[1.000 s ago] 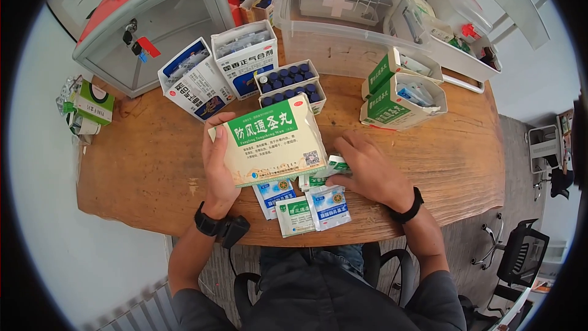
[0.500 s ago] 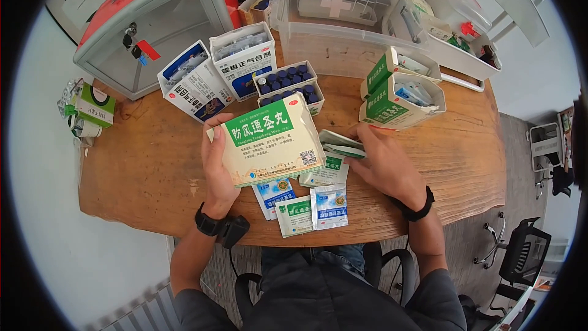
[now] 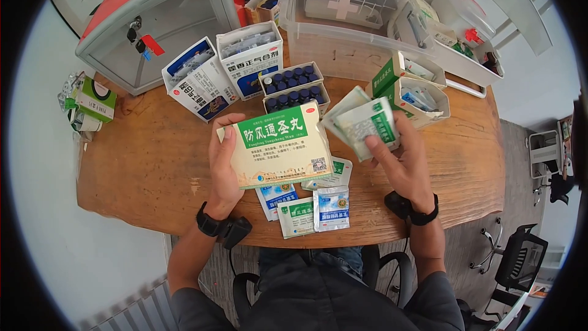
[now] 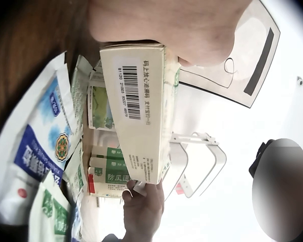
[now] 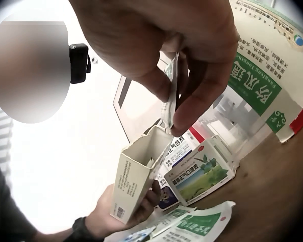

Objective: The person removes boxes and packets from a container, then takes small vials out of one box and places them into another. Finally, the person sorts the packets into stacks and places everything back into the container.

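My left hand (image 3: 228, 165) grips a cream and green medicine box (image 3: 278, 147) by its left end, the printed face toward the head camera. In the right wrist view the end of this box (image 5: 136, 176) facing my right hand is open. My right hand (image 3: 407, 162) pinches several green and white sachets (image 3: 367, 124) between thumb and fingers, just right of the box and above the table. Below the box, blue and white sachets (image 3: 331, 208) and green and white sachets (image 3: 296, 217) lie on the wood, partly overlapping.
Behind the held box stand small blue-capped bottles (image 3: 294, 95) in cartons and two white-blue boxes (image 3: 250, 61). Green-cream cartons (image 3: 422, 101) holding sachets are at the right. A clear plastic bin (image 3: 343, 43) and a red-grey cabinet (image 3: 165, 30) line the back of the table (image 3: 141, 165).
My right hand has picked green and white sachets up from the pile and raised them beside the box. The left hand still holds the box, shifted slightly right.
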The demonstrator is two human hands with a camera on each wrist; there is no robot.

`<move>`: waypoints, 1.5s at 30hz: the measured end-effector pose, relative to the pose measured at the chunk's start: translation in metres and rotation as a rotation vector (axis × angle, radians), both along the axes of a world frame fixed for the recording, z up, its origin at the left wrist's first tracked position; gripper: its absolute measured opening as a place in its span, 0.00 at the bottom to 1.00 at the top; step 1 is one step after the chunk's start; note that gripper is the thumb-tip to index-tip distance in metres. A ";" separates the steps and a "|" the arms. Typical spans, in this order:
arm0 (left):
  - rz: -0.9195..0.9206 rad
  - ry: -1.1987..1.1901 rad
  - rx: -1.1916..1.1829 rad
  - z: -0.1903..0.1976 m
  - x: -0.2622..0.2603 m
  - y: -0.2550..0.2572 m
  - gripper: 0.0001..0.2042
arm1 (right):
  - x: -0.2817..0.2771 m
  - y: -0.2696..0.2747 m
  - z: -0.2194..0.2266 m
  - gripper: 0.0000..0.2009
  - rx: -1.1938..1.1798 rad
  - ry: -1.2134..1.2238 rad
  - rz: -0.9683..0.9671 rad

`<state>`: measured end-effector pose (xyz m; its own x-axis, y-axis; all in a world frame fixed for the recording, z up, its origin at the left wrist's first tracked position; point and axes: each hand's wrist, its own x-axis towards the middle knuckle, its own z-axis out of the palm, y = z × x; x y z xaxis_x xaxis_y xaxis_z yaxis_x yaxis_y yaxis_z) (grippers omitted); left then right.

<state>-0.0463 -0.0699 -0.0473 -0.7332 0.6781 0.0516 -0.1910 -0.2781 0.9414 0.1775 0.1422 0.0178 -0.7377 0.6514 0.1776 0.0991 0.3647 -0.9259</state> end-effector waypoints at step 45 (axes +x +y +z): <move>0.064 -0.039 0.049 0.004 0.005 0.001 0.18 | 0.000 -0.029 -0.019 0.41 0.805 -0.413 0.451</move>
